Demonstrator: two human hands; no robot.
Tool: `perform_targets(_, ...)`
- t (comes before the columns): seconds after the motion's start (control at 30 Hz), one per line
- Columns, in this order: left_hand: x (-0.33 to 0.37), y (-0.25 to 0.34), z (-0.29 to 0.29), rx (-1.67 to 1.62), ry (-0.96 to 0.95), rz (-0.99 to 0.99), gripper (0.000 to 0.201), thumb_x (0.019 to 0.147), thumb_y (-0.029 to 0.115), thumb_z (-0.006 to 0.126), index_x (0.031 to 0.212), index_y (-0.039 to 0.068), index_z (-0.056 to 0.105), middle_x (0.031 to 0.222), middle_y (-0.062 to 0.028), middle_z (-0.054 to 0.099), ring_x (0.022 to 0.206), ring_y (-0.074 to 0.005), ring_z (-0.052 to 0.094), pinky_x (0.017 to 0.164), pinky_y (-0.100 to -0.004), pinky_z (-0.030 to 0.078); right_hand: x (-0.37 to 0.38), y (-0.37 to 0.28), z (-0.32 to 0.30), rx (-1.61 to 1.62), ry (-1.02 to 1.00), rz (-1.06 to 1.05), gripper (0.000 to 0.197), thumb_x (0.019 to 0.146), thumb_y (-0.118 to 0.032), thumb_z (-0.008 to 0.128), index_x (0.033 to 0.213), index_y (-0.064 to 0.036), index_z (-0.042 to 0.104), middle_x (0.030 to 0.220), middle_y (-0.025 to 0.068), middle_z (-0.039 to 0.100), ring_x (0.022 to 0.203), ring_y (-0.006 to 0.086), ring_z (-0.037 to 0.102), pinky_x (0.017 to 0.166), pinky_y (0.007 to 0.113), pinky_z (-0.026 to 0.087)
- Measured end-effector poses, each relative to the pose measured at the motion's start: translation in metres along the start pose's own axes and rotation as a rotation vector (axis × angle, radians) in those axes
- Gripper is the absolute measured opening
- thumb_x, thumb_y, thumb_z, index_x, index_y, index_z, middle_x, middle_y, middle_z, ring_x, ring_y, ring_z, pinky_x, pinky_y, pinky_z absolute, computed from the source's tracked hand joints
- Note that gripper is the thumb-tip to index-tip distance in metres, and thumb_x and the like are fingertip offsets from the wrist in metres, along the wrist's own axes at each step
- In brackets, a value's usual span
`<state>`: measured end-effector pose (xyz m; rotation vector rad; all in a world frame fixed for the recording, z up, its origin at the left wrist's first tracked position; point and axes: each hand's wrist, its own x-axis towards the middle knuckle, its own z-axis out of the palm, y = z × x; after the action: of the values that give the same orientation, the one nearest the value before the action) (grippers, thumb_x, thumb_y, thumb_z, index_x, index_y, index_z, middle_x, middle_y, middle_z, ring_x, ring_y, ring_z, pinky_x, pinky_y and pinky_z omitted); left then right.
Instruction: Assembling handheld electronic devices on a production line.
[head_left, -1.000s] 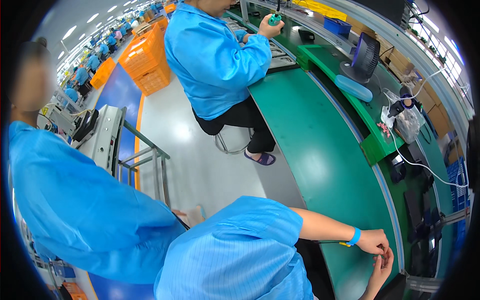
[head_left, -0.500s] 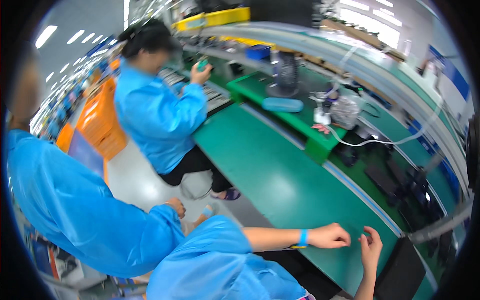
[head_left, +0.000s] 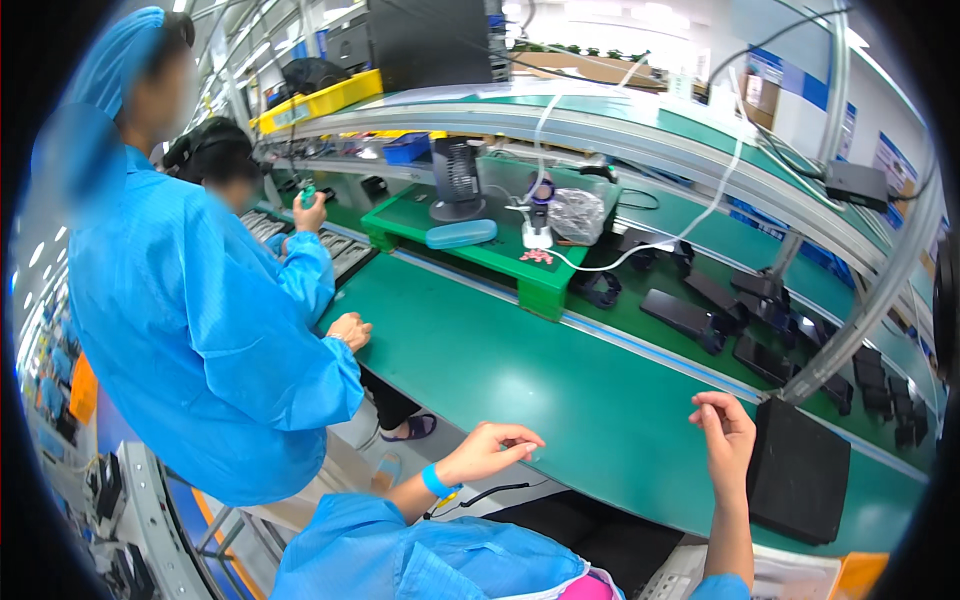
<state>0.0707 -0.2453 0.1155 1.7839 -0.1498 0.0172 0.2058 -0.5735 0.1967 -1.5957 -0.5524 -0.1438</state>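
Our green bench (head_left: 560, 380) sweeps from 9 o'clock to 4 o'clock, a raised green shelf (head_left: 500, 255) on it at 12 o'clock. At 9 o'clock a co-worker in a blue smock (head_left: 190, 320) stands with one hand (head_left: 349, 330) resting on the bench edge; beyond, a seated worker (head_left: 225, 175) lifts a small green tool. At 4 o'clock a black box (head_left: 800, 470) stands on the bench, touching nothing we hold. Rows of black parts (head_left: 700, 315) lie along the far lane at 2 o'clock. On the shelf sit a black fan (head_left: 458, 178), a crumpled clear bag (head_left: 578, 215) and a pale blue case (head_left: 461, 233).

Our left hand (head_left: 490, 450), blue band at the wrist, hovers at 6 o'clock with fingers curled and thumb meeting fingertips; whether it pinches anything we cannot tell. Our right hand (head_left: 725, 430), at 5 o'clock just beside the box, is raised and half open, holding nothing visible. Between them the bench shows only bare mat. We judge work here barely begun: no piece is in hand and the parts lie well apart.
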Motion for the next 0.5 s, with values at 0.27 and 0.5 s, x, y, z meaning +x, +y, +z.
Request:
perform_targets(0.27,0.039,0.011,0.037,0.044,-0.182,0.155,0.020,0.100,0.013,0.062,0.112,0.002,0.072,0.096,-0.0088,0.074,0.085,-0.0153,0.071,0.076,-0.0307,0.056,-0.014,0.046,0.004,-0.025,-0.070,0.150,0.013,0.097,-0.001,0.060,0.104,0.0015,0.070,0.094,0.0079,0.071,0.078,0.0121,0.067,0.072,0.025,0.054)
perform_targets(0.5,0.091,-0.015,0.088,-0.035,-0.394,0.237,0.019,0.099,0.013,0.060,0.110,0.002,0.070,0.091,-0.0090,0.073,0.075,-0.0164,0.068,0.069,-0.0325,0.054,-0.016,0.070,0.018,-0.118,-0.234,0.207,0.012,0.095,0.000,0.061,0.102,0.0027,0.071,0.091,0.0101,0.072,0.076,0.0136,0.069,0.069,0.026,0.056)
